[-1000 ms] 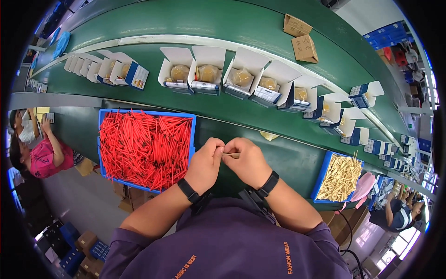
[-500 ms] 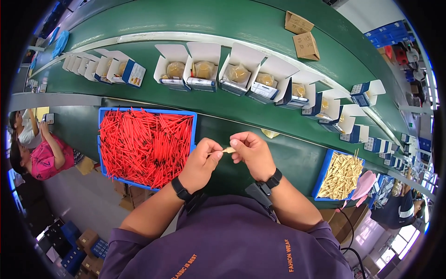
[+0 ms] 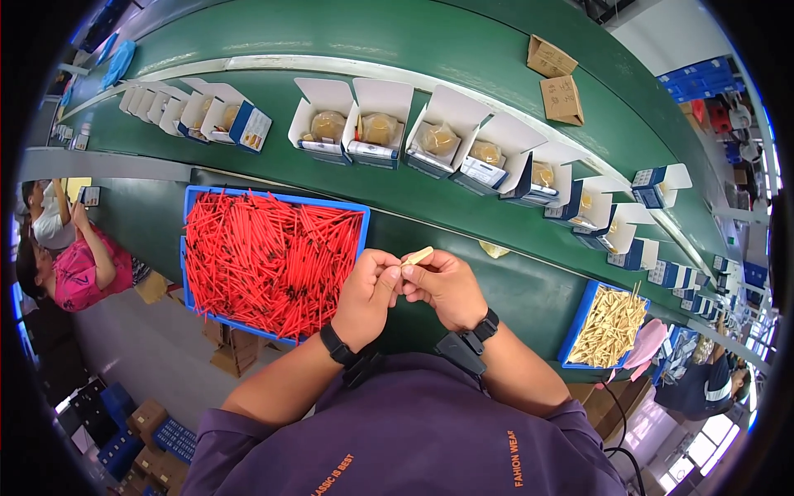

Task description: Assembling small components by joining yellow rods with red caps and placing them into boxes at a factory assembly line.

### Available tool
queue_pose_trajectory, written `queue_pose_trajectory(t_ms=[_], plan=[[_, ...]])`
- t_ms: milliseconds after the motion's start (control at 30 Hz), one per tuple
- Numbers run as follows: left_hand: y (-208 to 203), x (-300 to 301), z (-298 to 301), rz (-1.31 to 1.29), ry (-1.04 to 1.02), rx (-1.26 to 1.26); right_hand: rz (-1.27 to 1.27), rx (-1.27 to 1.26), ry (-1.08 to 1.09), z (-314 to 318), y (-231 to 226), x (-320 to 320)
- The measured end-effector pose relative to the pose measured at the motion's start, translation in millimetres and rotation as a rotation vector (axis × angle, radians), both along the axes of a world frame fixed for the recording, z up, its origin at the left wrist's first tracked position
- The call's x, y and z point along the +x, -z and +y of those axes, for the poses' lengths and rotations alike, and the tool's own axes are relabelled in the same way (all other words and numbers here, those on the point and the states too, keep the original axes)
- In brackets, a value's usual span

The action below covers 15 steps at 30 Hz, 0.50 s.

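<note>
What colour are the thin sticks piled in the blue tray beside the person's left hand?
Red, a few with dark tips: the thin sticks fill the blue tray, clearest in the head view.

Wore a purple short-sleeved shirt with small orange lettering, a black band on each wrist by the left hand and right hand, forearms bare.

- pale tan stick, pinched between both hands' fingertips;
- bright red sticks in a blue tray, just left of the grip;
- cream sticks in another blue tray, well right;
- white-and-blue open boxes beyond, on a dark green belt;
- black wristbands below; purple shirt, orange lettering.
</note>
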<state>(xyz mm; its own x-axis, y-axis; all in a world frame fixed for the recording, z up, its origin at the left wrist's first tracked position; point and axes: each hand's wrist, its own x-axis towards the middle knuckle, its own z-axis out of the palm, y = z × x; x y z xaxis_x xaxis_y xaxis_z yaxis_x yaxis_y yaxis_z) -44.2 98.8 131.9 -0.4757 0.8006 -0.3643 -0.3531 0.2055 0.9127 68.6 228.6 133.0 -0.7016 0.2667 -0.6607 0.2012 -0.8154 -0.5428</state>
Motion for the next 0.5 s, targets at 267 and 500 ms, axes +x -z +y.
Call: queue_pose_trajectory(t_ms=[267, 500], plan=[[-12.1, -3.7, -0.1, -0.112, -0.047, -0.034, -0.08, 0.159, 0.183, -1.7, -1.2, -6.4], [-9.7, -21.3, -8.1, -0.235, 0.122, -0.1, -0.05, 0.364, -0.007, 16.5, -11.1, 3.0]])
